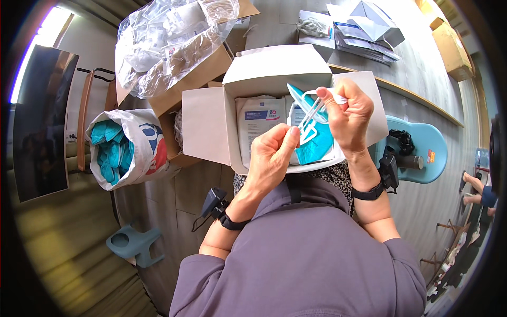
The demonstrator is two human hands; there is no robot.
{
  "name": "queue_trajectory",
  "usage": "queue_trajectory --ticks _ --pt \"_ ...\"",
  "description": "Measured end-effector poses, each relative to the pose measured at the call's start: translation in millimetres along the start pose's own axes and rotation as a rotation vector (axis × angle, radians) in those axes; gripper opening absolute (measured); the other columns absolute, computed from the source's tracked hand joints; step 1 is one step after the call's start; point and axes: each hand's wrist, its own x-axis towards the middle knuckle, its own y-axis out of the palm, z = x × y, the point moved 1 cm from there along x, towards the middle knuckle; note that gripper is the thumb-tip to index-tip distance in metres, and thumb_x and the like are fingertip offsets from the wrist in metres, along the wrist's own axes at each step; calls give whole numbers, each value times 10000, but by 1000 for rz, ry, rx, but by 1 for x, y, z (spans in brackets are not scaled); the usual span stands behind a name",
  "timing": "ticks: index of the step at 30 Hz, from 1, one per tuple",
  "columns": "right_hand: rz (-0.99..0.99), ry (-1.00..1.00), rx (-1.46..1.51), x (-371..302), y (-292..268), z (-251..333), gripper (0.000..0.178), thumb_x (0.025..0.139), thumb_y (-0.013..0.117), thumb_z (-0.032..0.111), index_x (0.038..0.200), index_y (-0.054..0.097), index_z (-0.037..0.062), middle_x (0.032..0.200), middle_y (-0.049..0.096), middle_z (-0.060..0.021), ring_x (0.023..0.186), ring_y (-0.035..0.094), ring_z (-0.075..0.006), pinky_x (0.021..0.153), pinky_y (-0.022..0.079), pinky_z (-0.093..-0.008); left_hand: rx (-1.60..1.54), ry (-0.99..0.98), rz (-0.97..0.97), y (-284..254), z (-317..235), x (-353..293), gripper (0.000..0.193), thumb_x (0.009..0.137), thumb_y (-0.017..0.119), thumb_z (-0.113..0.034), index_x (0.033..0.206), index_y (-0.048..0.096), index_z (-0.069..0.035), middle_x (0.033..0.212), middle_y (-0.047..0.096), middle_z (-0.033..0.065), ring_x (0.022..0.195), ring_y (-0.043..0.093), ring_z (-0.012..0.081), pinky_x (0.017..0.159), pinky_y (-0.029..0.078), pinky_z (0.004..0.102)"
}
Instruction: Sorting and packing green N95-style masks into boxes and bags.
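Observation:
Above an open white carton, my two hands work on teal folded face masks with white elastic ear loops. My left hand is closed in a pinch on the lower end of the loops. Higher and to the right, my right hand is closed around their other end, with a bit of white showing between its fingers. The loops stretch between the hands. A pointed teal tip rises left of the right hand. Inside the carton lie white printed packets, partly hidden by my left hand and the masks.
To the left stands a white sack full of teal masks. Behind it, a brown carton holds clear plastic bags of white items. A blue plastic stool with a dark roll is at right; a grey-blue stool is lower left. Flattened boxes lie beyond.

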Motion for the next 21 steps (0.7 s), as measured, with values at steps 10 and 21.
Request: queue_trajectory --ticks 10,21 --pt "-255 151 -67 54 -63 -54 482 842 796 83 608 376 112 588 331 98 563 277 -31 488 237 -241 103 -48 37 -18 6 -45 293 1010 602 -179 781 590 4 635 450 -63 612 382 28 524 322 236" --pt "401 -62 231 11 14 5 369 843 815 104 701 480 40 662 460 -25 554 406 -92 476 356 -260 220 -181 264 -37 13 35 547 1021 530 -514 1033 655 18 886 658 100 815 617 177 617 531 321"
